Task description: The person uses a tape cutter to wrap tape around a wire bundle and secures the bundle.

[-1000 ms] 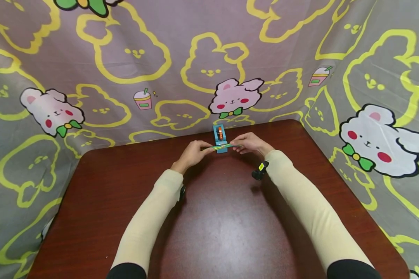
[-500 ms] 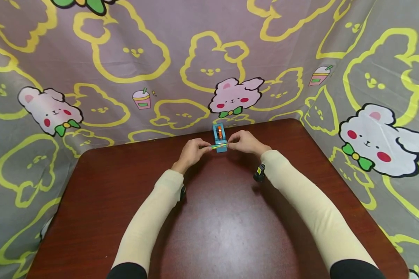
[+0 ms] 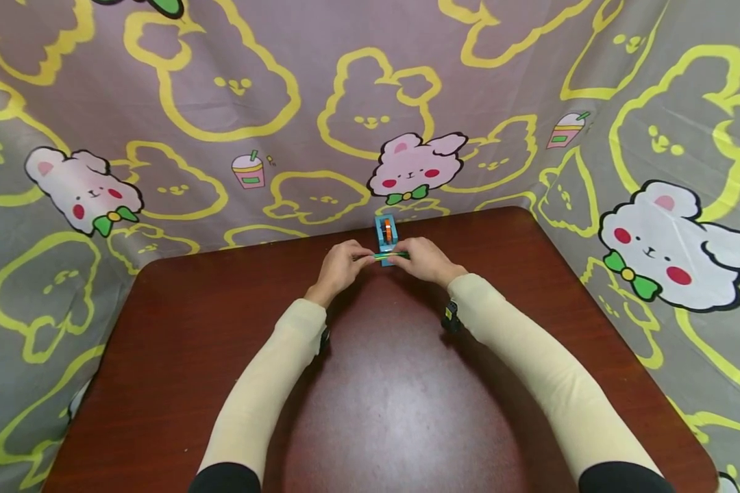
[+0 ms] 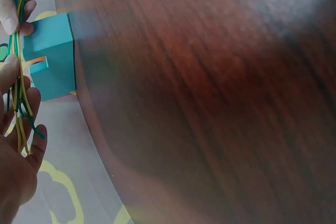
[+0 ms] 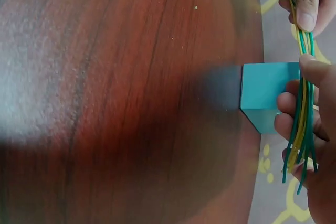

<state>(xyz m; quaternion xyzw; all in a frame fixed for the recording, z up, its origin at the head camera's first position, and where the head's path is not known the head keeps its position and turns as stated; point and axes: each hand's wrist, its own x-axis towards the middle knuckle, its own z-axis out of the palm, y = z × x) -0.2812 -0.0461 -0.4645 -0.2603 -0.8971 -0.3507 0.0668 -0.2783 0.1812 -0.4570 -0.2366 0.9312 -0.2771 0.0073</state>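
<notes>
A thin bundle of green and yellow wires (image 3: 382, 257) is stretched sideways between my two hands at the far side of the table. My left hand (image 3: 338, 268) pinches one end between thumb and fingers. With thumb and fingertips, my right hand (image 3: 428, 260) pinches the bundle nearer its middle. In the right wrist view, loose wire ends (image 5: 299, 156) fan out past the right thumb, over the fingers. Just behind the bundle stands a blue tape dispenser (image 3: 379, 223) with an orange roll (image 3: 388, 231); the hands and wires partly cover its front.
The dark reddish wooden table (image 3: 382, 383) extends toward me, its far edge close behind the dispenser. A patterned cloth (image 3: 308, 75) with cartoon animals hangs behind and at both sides. A small black camera (image 3: 451, 317) is strapped under the right wrist.
My right hand has moved left along the bundle, closer to my left hand, and its fingers now cover part of the dispenser's front. My left hand has barely moved.
</notes>
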